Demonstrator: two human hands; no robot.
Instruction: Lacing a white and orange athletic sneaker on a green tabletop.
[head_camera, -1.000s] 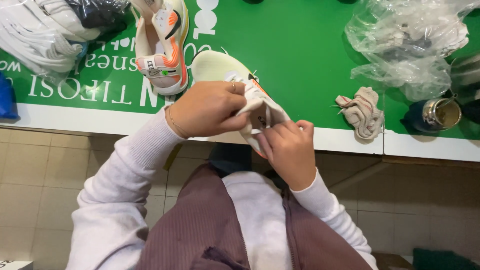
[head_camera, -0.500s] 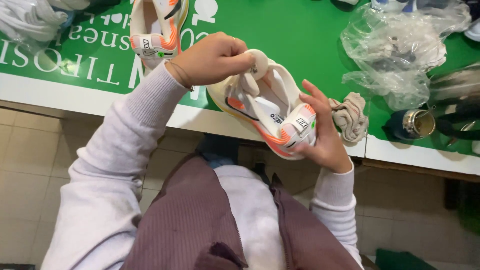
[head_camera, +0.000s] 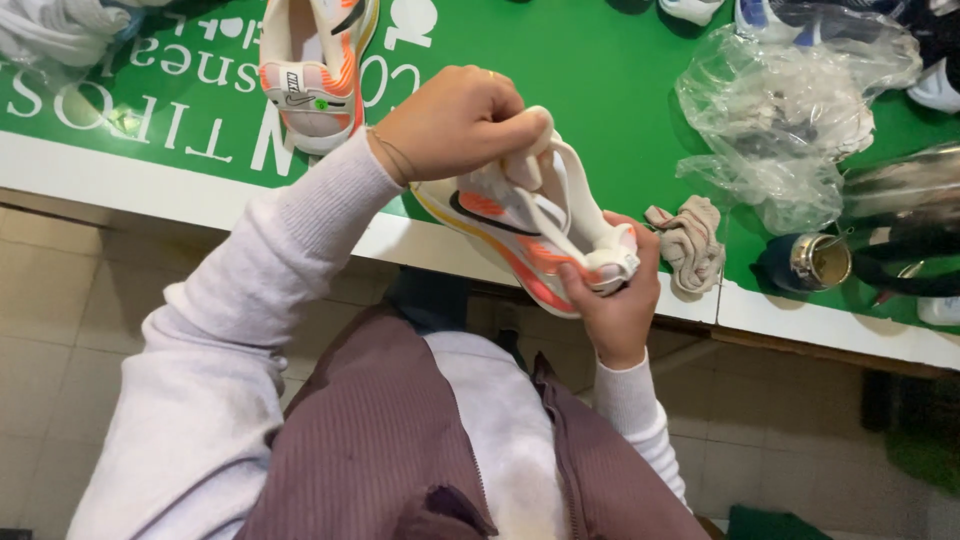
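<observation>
I hold a white running shoe (head_camera: 520, 225) with orange accents above the near edge of the green table (head_camera: 600, 90). My right hand (head_camera: 615, 300) cups its heel from below. My left hand (head_camera: 455, 120) is closed on the tongue or insole at the shoe's opening, pulling it upward. The matching second shoe (head_camera: 315, 70) lies on the table at the upper left, its opening facing up.
A bundled beige cloth (head_camera: 690, 245) lies next to the held shoe. Crumpled clear plastic bags (head_camera: 790, 110) sit at the right, with a dark round tin (head_camera: 815, 262) near the table edge. More shoes and plastic lie at the top corners. Tiled floor is below.
The shoe was lifted off the table and turned on its side; my left hand moved from pressing on it to gripping its opening, and my right hand shifted under the heel.
</observation>
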